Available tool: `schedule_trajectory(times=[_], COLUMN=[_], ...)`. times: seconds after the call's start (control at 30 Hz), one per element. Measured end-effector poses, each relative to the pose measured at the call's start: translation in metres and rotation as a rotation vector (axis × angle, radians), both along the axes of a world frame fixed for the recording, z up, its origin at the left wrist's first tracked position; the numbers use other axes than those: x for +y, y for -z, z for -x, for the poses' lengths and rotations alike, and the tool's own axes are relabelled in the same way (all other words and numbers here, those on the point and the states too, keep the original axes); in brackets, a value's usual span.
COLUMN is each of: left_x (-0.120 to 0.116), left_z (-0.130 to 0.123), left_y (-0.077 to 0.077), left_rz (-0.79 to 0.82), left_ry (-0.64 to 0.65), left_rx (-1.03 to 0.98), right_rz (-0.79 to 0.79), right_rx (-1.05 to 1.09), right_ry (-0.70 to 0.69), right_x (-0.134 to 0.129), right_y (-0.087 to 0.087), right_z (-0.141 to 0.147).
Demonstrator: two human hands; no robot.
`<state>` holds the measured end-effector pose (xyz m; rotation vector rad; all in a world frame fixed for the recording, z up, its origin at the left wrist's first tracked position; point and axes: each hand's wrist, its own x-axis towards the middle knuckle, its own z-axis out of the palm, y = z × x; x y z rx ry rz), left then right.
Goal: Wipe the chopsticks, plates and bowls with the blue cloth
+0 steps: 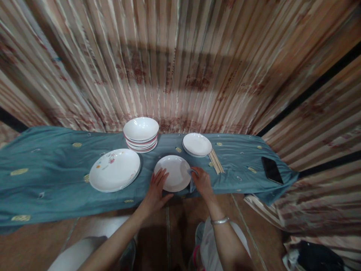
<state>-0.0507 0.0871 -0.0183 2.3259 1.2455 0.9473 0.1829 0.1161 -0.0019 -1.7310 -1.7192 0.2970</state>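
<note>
A plain white plate (175,177) lies in front of me near the front edge of the cloth-covered table. Over its left rim rest the stretched fingers of my left hand (157,188), the thumb held apart from them. My right hand (201,181) is at the right rim, its fingers closed on a small grey-blue cloth (193,186) that is mostly hidden by the hand. To the left are large oval plates (114,169) with a flower print, stacked together. Behind my right hand sits a short stack of small white plates (196,144).
A stack of white bowls (141,129) with red-rimmed dishes beneath stands at the back. Wooden chopsticks (216,162) lie beside the small plates. A black phone (271,170) is at the right end of the teal tablecloth (64,165). Patterned curtains (180,75) hang close behind.
</note>
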Motion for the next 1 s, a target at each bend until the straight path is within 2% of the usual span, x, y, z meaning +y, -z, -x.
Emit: schedule_trajectory(times=[0.13, 0.23, 0.5, 0.6, 0.8, 1.0], left_x=[0.002, 0.007, 0.013, 0.011, 0.01, 0.009], left_z=[0.006, 0.009, 0.008, 0.008, 0.005, 0.003], left_y=[0.013, 0.023, 0.023, 0.023, 0.023, 0.023], left_rz=[0.288, 0.499, 0.579, 0.586, 0.583, 0.593], left_ry=[-0.306, -0.394, -0.282, -0.257, -0.248, -0.264], left_rx=[-0.335, -0.519, -0.737, -0.763, -0.777, -0.858], right_rz=[0.014, 0.044, 0.096, 0.081, -0.031, -0.002], right_rx=[-0.067, -0.142, -0.429, -0.496, -0.52, -0.505], right_ry=[0.008, 0.015, 0.039, 0.021, -0.059, -0.138], right_x=[0.004, 0.009, 0.03, 0.044, 0.072, 0.083], right_y=[0.002, 0.0, -0.015, -0.015, -0.007, -0.007], right_z=[-0.001, 0.001, 0.022, 0.031, 0.044, 0.07])
